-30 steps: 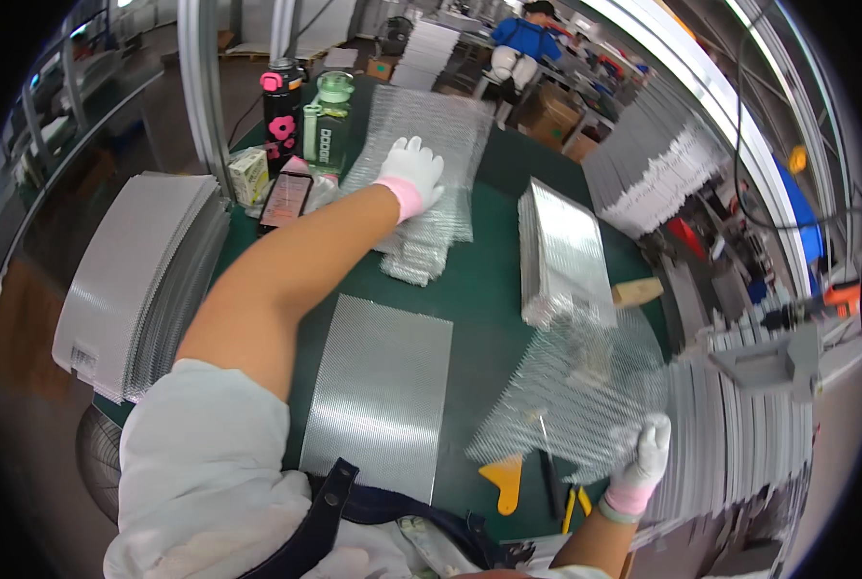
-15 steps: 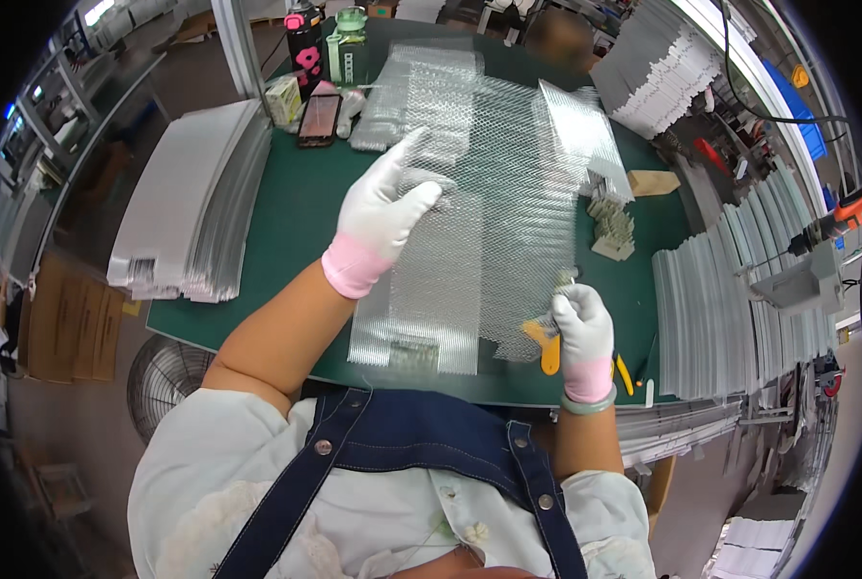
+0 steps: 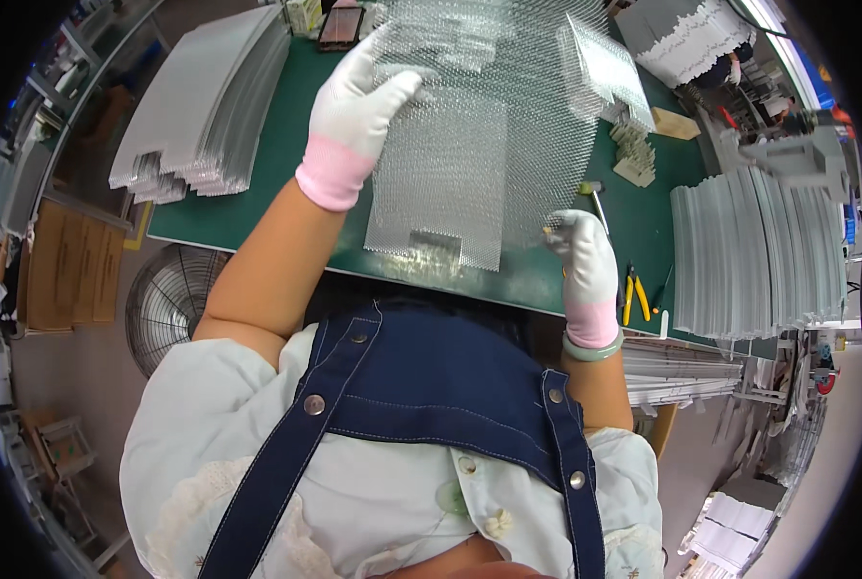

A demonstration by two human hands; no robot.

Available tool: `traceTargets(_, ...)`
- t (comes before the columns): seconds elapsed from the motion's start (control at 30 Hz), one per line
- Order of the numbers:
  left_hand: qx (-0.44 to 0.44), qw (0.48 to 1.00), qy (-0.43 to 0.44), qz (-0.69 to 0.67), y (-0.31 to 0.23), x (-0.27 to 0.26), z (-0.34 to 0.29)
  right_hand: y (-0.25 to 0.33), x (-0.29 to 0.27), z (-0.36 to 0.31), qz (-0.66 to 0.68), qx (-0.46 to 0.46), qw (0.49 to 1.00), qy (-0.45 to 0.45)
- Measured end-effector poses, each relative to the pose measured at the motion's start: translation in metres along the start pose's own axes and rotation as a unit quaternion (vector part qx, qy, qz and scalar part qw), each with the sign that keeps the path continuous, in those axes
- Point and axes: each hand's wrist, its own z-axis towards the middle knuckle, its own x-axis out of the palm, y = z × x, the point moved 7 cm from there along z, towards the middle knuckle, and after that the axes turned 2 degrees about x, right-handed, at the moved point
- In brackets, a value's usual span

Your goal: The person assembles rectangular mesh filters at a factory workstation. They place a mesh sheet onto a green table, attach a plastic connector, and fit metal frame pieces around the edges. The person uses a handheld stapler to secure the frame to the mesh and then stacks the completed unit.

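My left hand [image 3: 355,121], in a white glove with a pink cuff, is over the far left of the table. Its forefinger stretches forward, and the see-through textured sheet [image 3: 548,125] seems to pass between its thumb and fingers. My right hand [image 3: 588,261], gloved the same way, is closed on that sheet's near right corner. Something small and yellow shows at the fingertips, too small to name. Partly under the sheet lies a silvery panel [image 3: 436,183] with a notch in its near edge.
White panels [image 3: 194,92] are stacked at the left, and more panels [image 3: 739,256] stand at the right. Yellow-handled pliers [image 3: 635,294] lie near the table's right front edge. Small grey pieces [image 3: 633,154] and a wooden block [image 3: 675,124] lie farther back. A phone [image 3: 341,29] is at the far left.
The view has tilted down, so the table sits higher. My right hand has drawn slightly nearer the front edge with the sheet's corner. The yellow-orange handle beside it no longer shows.
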Motion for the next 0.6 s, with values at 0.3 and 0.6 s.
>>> traceTargets(0.3,-0.065,0.996,-0.057,0.019,0.019,-0.025,-0.004,0.005,0.016,0.008,-0.174,-0.093,0.978,-0.073)
traceTargets(0.6,0.065,0.857,0.006,0.511,0.046,-0.032,0.008,-0.043,0.042,0.023,-0.301,-0.033,0.949,-0.092)
